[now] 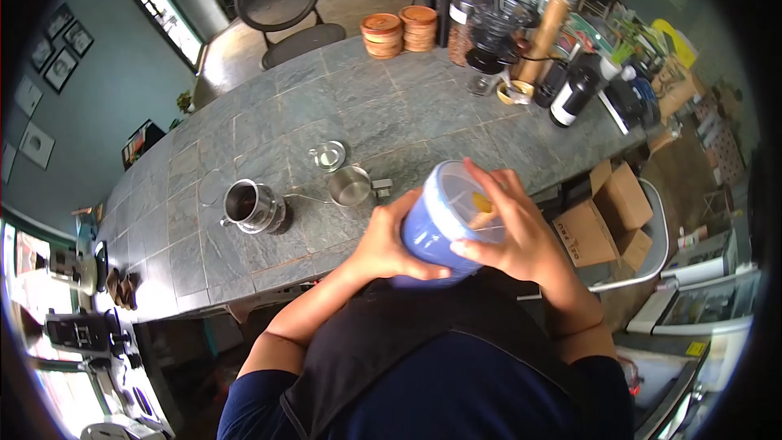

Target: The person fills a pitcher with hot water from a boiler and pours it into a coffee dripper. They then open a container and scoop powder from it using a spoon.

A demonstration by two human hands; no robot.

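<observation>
I hold a round blue plastic container (423,232) with a clear lid close to my chest, over the counter's near edge. My left hand (383,244) wraps around its side from below. My right hand (513,228) lies across the clear lid, fingers spread over the rim. Something yellow shows through the lid. On the stone counter (269,138) just beyond stand a metal phin filter on a dark cup (251,205), a small steel cup (352,186) and a round metal filter lid (327,156).
Far along the counter are stacked wooden coasters (401,29), jars, a grinder (489,41) and dark bottles (575,96). Cardboard boxes (607,212) sit below to the right. Chairs (281,4) stand beyond the counter; coffee gear lies lower left.
</observation>
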